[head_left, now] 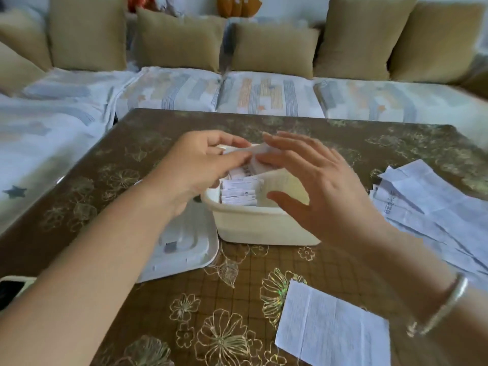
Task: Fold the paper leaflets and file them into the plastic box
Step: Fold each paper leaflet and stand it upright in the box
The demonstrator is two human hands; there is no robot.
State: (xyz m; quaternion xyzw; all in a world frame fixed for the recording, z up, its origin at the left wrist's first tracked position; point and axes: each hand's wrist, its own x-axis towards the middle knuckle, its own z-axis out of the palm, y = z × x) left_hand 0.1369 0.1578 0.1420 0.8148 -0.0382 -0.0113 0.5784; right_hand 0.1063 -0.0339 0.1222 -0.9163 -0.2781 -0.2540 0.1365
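Observation:
A cream plastic box [253, 225] stands mid-table with several folded leaflets [239, 192] filed upright inside it. Over the far end of the box, my left hand [195, 165] pinches a folded white leaflet [254, 149]. My right hand [314, 180] hovers over the box with fingers straight and spread, fingertips touching that same leaflet. One unfolded leaflet [332, 328] lies flat at the near right. A loose pile of unfolded leaflets [433, 204] lies at the right side of the table.
The box's white lid [182, 249] lies on the table just left of the box. A phone [12, 289] sits at the near left edge. The brown floral tabletop [237, 299] is ringed by a sofa with tan cushions [179, 43].

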